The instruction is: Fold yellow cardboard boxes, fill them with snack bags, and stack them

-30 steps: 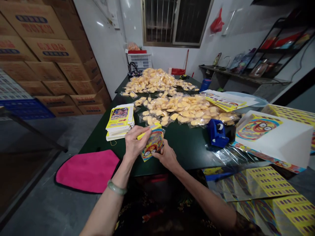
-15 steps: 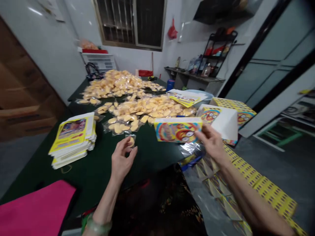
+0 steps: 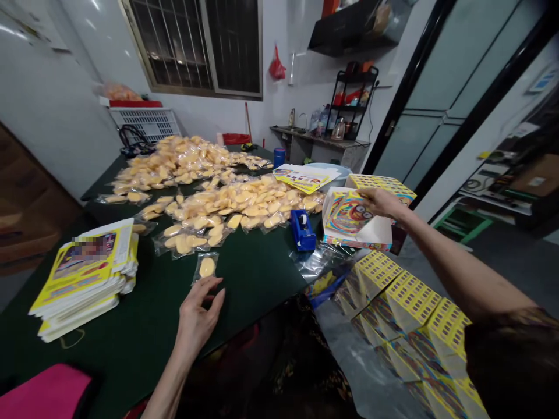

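Note:
My left hand (image 3: 196, 314) hovers low over the dark green table (image 3: 257, 273) with its fingers apart, just below a small clear packet holding a yellow piece (image 3: 206, 267). My right hand (image 3: 379, 203) reaches out to a colourful box printed with a cartoon face (image 3: 349, 212), its fingers over the box's upper edge. That box sits tilted in a white carton (image 3: 362, 235). Many clear packets of yellow pieces (image 3: 231, 203) lie heaped beyond my hands. A stack of yellow printed cards (image 3: 82, 279) lies at the table's left.
A blue tape dispenser (image 3: 302, 230) stands beside the heap, with loose clear film (image 3: 317, 262) near the table edge. Flat yellow-printed cartons (image 3: 402, 308) lie stacked at my right, below the table. A pink cloth (image 3: 43, 393) lies at the near left.
The view has swung right. My right hand has brought the printed box down into the white carton. My left hand has moved off the small packet, which now lies on the table.

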{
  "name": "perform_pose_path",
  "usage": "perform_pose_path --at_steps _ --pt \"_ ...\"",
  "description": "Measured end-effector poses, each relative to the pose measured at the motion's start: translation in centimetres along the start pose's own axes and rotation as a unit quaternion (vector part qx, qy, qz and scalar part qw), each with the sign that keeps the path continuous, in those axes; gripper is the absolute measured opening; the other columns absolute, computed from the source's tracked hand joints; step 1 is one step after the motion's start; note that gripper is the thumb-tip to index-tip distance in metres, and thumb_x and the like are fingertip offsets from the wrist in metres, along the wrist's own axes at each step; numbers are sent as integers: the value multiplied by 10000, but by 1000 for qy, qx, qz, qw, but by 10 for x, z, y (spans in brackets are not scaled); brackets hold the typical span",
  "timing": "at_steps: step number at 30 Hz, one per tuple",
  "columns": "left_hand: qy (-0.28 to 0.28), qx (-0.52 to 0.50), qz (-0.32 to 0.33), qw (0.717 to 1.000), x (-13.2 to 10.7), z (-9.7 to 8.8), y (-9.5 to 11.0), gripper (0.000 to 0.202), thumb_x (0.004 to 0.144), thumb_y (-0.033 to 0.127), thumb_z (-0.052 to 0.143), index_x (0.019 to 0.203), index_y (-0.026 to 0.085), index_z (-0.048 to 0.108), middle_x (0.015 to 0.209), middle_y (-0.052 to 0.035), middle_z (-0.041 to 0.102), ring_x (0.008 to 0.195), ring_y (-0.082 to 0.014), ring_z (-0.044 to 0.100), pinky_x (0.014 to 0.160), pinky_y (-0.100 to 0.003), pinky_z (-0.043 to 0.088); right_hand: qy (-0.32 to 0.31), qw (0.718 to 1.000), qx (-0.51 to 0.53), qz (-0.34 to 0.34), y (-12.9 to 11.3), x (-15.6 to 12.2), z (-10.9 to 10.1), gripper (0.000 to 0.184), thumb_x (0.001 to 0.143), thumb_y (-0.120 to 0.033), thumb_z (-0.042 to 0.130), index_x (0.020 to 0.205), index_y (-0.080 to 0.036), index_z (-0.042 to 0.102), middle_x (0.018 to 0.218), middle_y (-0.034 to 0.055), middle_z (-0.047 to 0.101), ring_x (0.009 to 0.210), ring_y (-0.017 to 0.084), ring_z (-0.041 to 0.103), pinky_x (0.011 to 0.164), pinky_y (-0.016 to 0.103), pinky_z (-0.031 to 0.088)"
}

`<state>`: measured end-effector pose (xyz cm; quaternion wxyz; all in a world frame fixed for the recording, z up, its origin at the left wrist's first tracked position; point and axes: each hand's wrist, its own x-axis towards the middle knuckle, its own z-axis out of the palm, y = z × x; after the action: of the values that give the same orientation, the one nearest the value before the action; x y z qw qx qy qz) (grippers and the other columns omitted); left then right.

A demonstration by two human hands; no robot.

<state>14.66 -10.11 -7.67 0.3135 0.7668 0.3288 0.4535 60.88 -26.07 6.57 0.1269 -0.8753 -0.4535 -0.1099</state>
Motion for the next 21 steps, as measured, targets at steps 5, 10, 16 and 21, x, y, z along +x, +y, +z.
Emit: perform_pose_path --at_steps 5,10,16,21 --pt "4 45 -15 999 -7 -15 -3 291 764 421 601 947 208 676 1036 -80 627 797 -182 637 600 -282 549 14 998 -66 -16 -31 6 52 557 815 -206 470 1356 -81 424 1399 224 383 1243 350 394 905 413 413" --pt "38 116 -16 992 -3 -49 -8 271 789 372 560 975 201 657 1015 -81 618 876 -201 624 668 -302 529 43 993 -106 -27 -30 2 71 608 897 -345 330 1388 13 306 1385 327 336 1273 422 317 906 532 327" --pt "166 371 -144 902 50 -121 -20 478 774 431 568 1174 169 569 1203 -163 552 1129 -343 495 944 -492 403 104 990 -89 11 -18 22 90 663 850 -559 324 1324 -100 393 1249 297 453 1101 381 466 739 462 336" --pt "107 474 -341 805 100 -148 -37 892 636 738 549 1290 139 457 1305 -278 420 1179 -505 373 881 -598 335 161 984 -62 34 -21 17 100 750 782 -653 309 1328 -153 428 1238 298 453 1161 396 414 733 487 306"
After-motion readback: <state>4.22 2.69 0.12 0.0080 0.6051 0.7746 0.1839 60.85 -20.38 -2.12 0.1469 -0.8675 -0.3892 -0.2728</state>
